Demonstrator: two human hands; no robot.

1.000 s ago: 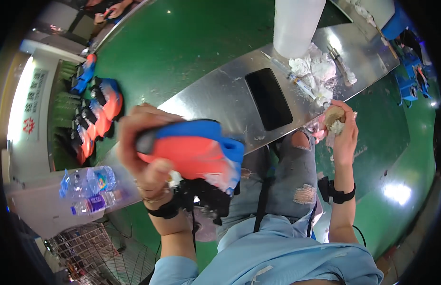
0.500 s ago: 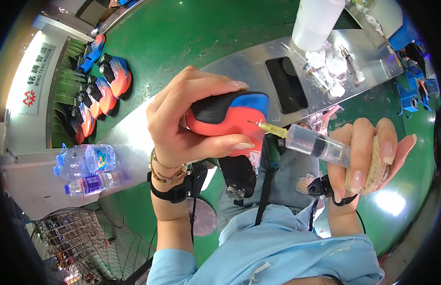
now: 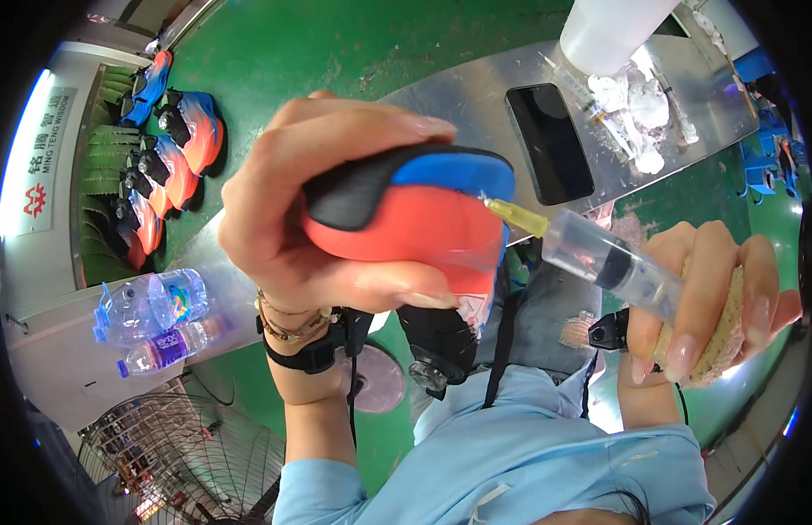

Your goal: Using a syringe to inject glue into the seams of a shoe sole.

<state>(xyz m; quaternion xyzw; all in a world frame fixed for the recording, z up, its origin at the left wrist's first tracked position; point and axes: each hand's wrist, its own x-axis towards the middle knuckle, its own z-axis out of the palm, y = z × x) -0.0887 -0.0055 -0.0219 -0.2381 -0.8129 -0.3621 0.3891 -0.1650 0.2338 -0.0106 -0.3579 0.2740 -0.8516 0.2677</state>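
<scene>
My left hand (image 3: pixel 275 206) is wrapped round the sole end of a sports shoe (image 3: pixel 410 219), thumb on the near side and fingers over the far side. The shoe's sole is coral red with black and blue parts; its dark upper hangs toward my lap. In my right hand (image 3: pixel 686 302) lies a clear plastic syringe (image 3: pixel 581 249) with a dark plunger seal and a yellow needle hub. Its needle tip is at the line between the blue and red parts; whether it touches cannot be told. A beige sponge (image 3: pixel 721 341) is tucked in the same hand.
A metal table (image 3: pixel 463 87) carries a black phone (image 3: pixel 550 144), a white container (image 3: pixel 612 35), crumpled white tissue (image 3: pixel 642 105) and other syringes. Several similar shoes (image 3: pixel 192 131) stand at the left. Plastic bottles (image 3: pixel 152 306) lie nearby, above a wire fan guard (image 3: pixel 174 455).
The shoe and my left hand have come closer to the camera. The needle tip has shifted from the red side to the blue-red line. The surroundings have shifted slightly in view.
</scene>
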